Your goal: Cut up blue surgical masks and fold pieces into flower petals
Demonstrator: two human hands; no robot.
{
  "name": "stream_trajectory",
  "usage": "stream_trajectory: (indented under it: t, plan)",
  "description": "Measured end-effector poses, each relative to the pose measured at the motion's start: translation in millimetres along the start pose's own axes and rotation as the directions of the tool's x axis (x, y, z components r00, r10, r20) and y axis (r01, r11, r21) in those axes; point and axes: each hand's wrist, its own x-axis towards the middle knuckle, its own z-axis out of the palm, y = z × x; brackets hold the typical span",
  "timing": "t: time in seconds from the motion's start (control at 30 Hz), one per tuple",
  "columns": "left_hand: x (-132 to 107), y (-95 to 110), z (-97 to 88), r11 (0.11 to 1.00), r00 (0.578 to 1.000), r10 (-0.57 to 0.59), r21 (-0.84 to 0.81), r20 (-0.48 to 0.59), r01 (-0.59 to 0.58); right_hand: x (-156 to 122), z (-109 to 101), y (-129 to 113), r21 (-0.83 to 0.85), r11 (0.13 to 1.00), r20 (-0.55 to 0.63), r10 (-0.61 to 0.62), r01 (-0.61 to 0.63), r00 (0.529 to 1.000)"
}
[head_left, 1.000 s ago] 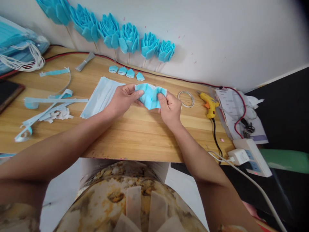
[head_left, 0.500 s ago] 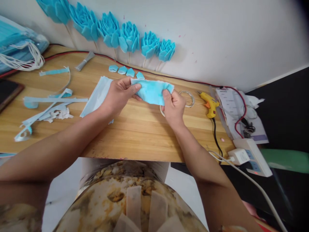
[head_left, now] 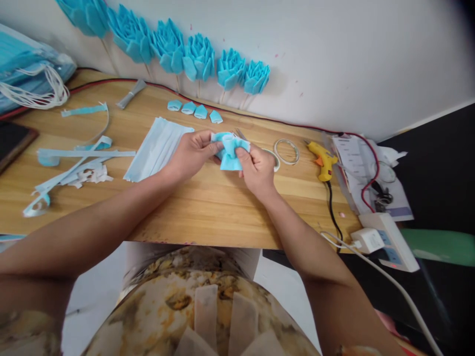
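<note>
A light blue piece of face mask fabric (head_left: 230, 157) is bunched between my two hands above the table. My left hand (head_left: 196, 151) pinches its left edge between thumb and fingers. On the right edge, my right hand (head_left: 258, 165) grips it with the thumb on top. The middle of the piece bulges up in a fold. A flat pleated face mask (head_left: 158, 148) lies just left of my left hand. Several small folded blue petals (head_left: 201, 111) sit in a row behind my hands. A roll of tape (head_left: 273, 159) is partly hidden behind my right hand.
Blue fabric flowers (head_left: 198, 57) on sticks lean against the wall. A yellow glue gun (head_left: 322, 160) and a tape ring (head_left: 286, 151) lie to the right, near a power strip (head_left: 395, 247). Cut strips (head_left: 85, 153), a phone (head_left: 15, 143) and a bag of masks (head_left: 33, 64) are left.
My hands have drawn closer together, and the blue fabric between them has gone from stretched flat to folded and bulging. More of the mask and the tape roll now shows.
</note>
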Motion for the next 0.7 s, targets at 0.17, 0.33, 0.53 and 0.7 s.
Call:
stream_trajectory:
  t: [0.17,0.33,0.53,0.7]
  plan:
    - [4,-1,-4.6,0.998,0.995,0.059,0.003,-0.075,-0.059,3,-3,4,0.072,0.997,-0.119,0.049,-0.04,0.992]
    - [-1,7,-1.0,0.997,0.998,0.051,0.053,0.032,-0.052,1,-3,0,0.055,0.999,-0.042,-0.002,0.004,0.999]
    - [-4,18,-2.1,0.996,0.997,0.078,0.051,-0.004,-0.078,1,-4,3,0.11,0.993,-0.093,0.047,-0.036,0.995]
    - [0,6,-2.9,0.998,0.998,-0.05,0.033,0.026,0.049,1,0,8,0.144,0.987,-0.034,0.08,-0.074,0.996]
